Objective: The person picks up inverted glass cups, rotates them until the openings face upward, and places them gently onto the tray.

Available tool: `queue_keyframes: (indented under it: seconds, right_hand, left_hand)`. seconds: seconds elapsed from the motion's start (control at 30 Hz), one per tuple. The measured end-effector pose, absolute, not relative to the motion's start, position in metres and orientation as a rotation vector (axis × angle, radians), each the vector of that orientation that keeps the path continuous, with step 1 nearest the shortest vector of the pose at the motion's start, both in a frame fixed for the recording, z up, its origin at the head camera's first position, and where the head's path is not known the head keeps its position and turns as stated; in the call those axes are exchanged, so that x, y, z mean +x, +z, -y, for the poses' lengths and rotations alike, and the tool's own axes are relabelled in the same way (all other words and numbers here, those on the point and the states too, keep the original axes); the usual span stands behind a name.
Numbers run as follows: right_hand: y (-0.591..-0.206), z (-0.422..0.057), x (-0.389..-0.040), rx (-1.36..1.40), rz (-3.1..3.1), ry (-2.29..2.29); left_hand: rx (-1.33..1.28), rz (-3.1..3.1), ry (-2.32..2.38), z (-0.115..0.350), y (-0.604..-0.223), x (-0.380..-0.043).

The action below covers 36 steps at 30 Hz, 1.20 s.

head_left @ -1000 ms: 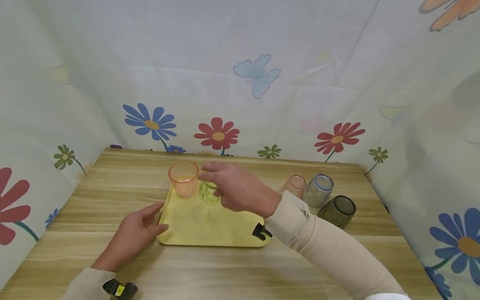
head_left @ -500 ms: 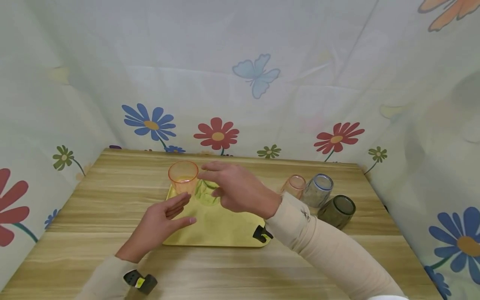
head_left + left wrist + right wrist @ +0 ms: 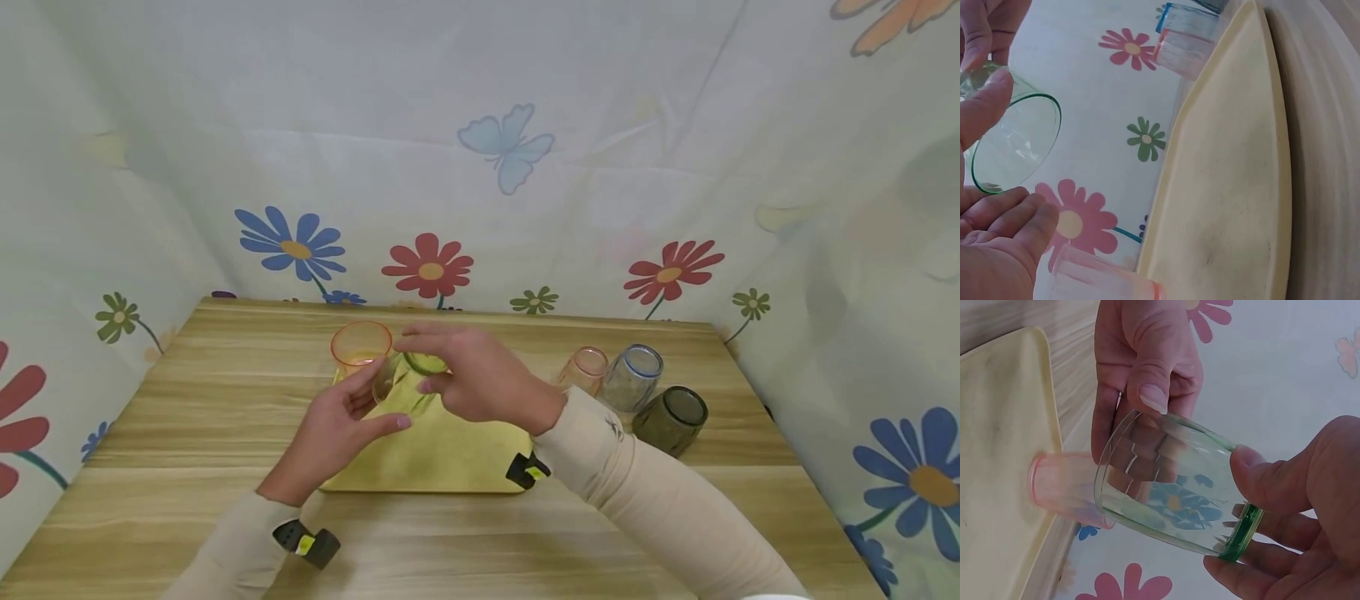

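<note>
A clear green cup (image 3: 405, 390) is up over the yellow tray (image 3: 450, 458), tilted with its thick base up and its mouth low toward the left. My right hand (image 3: 483, 375) grips it by the base, thumb on one side and fingers on the other. At the mouth end is my left hand (image 3: 330, 429); in the right wrist view its thumb lies at the rim and its fingers show through the wall of the green cup (image 3: 1172, 487). An orange cup (image 3: 362, 343) stands upright at the tray's back left corner, partly behind my left fingers.
Toward the right on the wooden table (image 3: 600, 517) stand three cups, bases up: a pink cup (image 3: 585, 367), a blue cup (image 3: 632, 379) and a dark grey-green cup (image 3: 671, 421). A flowered curtain (image 3: 510, 208) encloses the table's back and sides.
My left hand has moved right and away from me, from the tray's left edge to the green cup's mouth. The green cup has tilted; my right hand has stayed almost in place.
</note>
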State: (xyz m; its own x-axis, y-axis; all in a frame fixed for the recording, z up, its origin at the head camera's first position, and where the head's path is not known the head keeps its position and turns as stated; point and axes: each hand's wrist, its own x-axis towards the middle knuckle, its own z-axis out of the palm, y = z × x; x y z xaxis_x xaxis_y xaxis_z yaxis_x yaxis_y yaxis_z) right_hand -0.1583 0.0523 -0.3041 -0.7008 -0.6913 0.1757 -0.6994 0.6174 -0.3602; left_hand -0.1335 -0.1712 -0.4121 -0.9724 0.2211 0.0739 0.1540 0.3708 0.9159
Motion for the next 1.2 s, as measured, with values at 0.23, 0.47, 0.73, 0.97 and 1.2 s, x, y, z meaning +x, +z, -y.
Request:
queue_keyframes:
  seconds: [0.23,0.47,0.73,0.97,1.2]
  right_hand:
    - [-0.306,-0.059,-0.163,1.202,2.736,0.902]
    - [-0.307,-0.063,-0.165,1.161,2.664,1.109]
    - [-0.306,-0.066,-0.162,1.144,2.654,1.118]
    - [-0.309,-0.071,-0.160,1.142,2.615,1.189]
    - [-0.315,-0.074,-0.157,1.083,2.547,1.483]
  left_hand:
    - [0.344,-2.544,1.805,0.170,-0.409,-0.133]
    - [0.352,-2.420,2.051,0.170,-0.402,-0.133]
    - [0.297,-2.400,2.095,0.168,-0.395,-0.132]
    - [0.307,-2.481,1.980,0.168,-0.384,-0.130]
    - [0.340,-2.396,2.079,0.164,-0.373,-0.128]
